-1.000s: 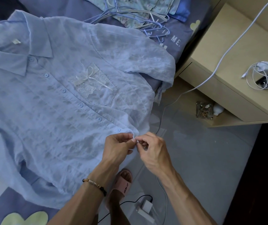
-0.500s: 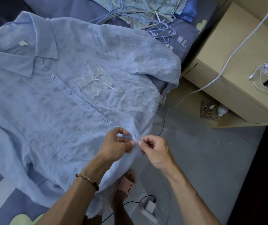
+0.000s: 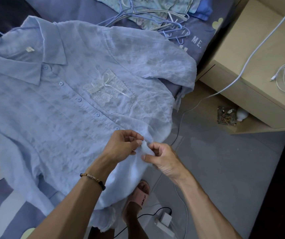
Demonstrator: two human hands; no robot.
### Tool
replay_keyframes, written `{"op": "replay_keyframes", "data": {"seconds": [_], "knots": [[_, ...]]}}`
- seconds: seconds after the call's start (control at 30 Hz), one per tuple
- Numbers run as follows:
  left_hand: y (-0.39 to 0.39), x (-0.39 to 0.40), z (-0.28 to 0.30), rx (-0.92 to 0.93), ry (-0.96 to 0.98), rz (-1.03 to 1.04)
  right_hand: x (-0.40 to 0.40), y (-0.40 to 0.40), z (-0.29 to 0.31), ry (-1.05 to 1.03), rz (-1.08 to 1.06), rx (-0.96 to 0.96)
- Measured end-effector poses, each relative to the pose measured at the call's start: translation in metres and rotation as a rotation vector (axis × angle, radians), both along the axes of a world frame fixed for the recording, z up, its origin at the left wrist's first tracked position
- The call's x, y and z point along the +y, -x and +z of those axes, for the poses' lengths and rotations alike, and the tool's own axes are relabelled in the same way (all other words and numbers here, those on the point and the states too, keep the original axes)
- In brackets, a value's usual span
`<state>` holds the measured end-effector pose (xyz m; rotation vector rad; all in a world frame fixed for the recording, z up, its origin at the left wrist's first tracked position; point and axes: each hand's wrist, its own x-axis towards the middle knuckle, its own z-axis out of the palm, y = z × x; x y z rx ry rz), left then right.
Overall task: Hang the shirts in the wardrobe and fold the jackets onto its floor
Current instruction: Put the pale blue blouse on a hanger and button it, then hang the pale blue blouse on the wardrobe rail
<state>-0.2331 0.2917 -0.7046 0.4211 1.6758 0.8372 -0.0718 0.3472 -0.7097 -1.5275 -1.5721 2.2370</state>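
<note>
Bed [image 3: 205, 34] covered w/ purple sheet, cut off at left. Shirt [image 3: 55, 118] is spread flat on it, hem hanging over edge. Hangers [image 3: 155, 16] lie behind, partly tangled. Placket near hem is pinched by left hand [image 3: 121, 145] & right hand [image 3: 162, 157]; button there hidden by fingers [image 3: 139, 142].

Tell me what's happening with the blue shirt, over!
Left hand, right hand both pinching blue shirt front near hem. Shirt flat on bed. Nothing blocking.
</note>
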Motion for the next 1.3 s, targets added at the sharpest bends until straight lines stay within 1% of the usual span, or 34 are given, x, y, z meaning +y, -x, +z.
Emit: {"op": "replay_keyframes", "data": {"seconds": [0.07, 0.2, 0.27, 0.37, 0.47, 0.53, 0.57, 0.67, 0.73, 0.87, 0.93, 0.97, 1.0, 1.07, 1.1, 1.13, 1.2, 1.3], "knots": [[0.002, 0.003, -0.004, 0.092, 0.011, -0.034, 0.004, -0.008, -0.003, -0.114, 0.029, -0.107], [0.002, 0.006, -0.02, 0.276, 0.073, -0.025, 0.012, -0.022, -0.012, -0.436, 0.037, -0.448], [0.0, 0.008, -0.026, 0.284, 0.099, -0.004, 0.012, -0.025, -0.014, -0.535, 0.094, -0.561], [0.004, 0.01, -0.029, 0.2, 0.114, 0.035, 0.013, -0.018, -0.012, -0.603, 0.15, -0.608], [0.023, 0.006, -0.02, 0.112, 0.097, 0.024, 0.019, 0.01, -0.007, -0.73, 0.214, -0.588], [0.047, -0.003, -0.013, 0.164, 0.095, -0.003, 0.023, 0.045, -0.003, -0.829, 0.278, -0.539], [0.058, -0.008, -0.011, 0.227, 0.088, -0.007, 0.023, 0.062, -0.003, -0.869, 0.314, -0.507], [0.108, -0.021, -0.009, 0.512, 0.056, 0.048, 0.026, 0.135, -0.003, -0.99, 0.425, -0.405], [0.154, -0.028, -0.009, 0.683, 0.059, 0.11, 0.029, 0.196, -0.005, -1.085, 0.487, -0.321], [0.243, -0.031, -0.006, 1.02, 0.072, 0.249, 0.04, 0.302, -0.003, -1.111, 0.58, -0.207], [0.28, -0.028, -0.009, 1.154, 0.11, 0.326, 0.046, 0.341, -0.001, -1.136, 0.612, -0.183], [0.296, -0.026, -0.012, 1.18, 0.144, 0.361, 0.049, 0.357, 0.0, -1.141, 0.626, -0.176], [0.314, -0.024, -0.017, 1.161, 0.196, 0.403, 0.052, 0.375, -0.001, -1.15, 0.643, -0.167], [0.334, -0.02, -0.02, 1.025, 0.319, 0.406, 0.057, 0.394, 0.0, -1.178, 0.645, -0.139], [0.341, -0.019, -0.021, 0.964, 0.344, 0.403, 0.059, 0.4, 0.001, -1.184, 0.653, -0.129], [0.345, -0.019, -0.023, 0.924, 0.322, 0.419, 0.061, 0.406, 0.002, -1.188, 0.668, -0.133], [0.342, -0.022, -0.023, 0.878, 0.183, 0.493, 0.064, 0.412, 0.007, -1.19, 0.654, -0.139], [0.321, -0.028, -0.011, 0.944, -0.017, 0.509, 0.069, 0.416, 0.028, -1.196, 0.524, -0.053]]}}
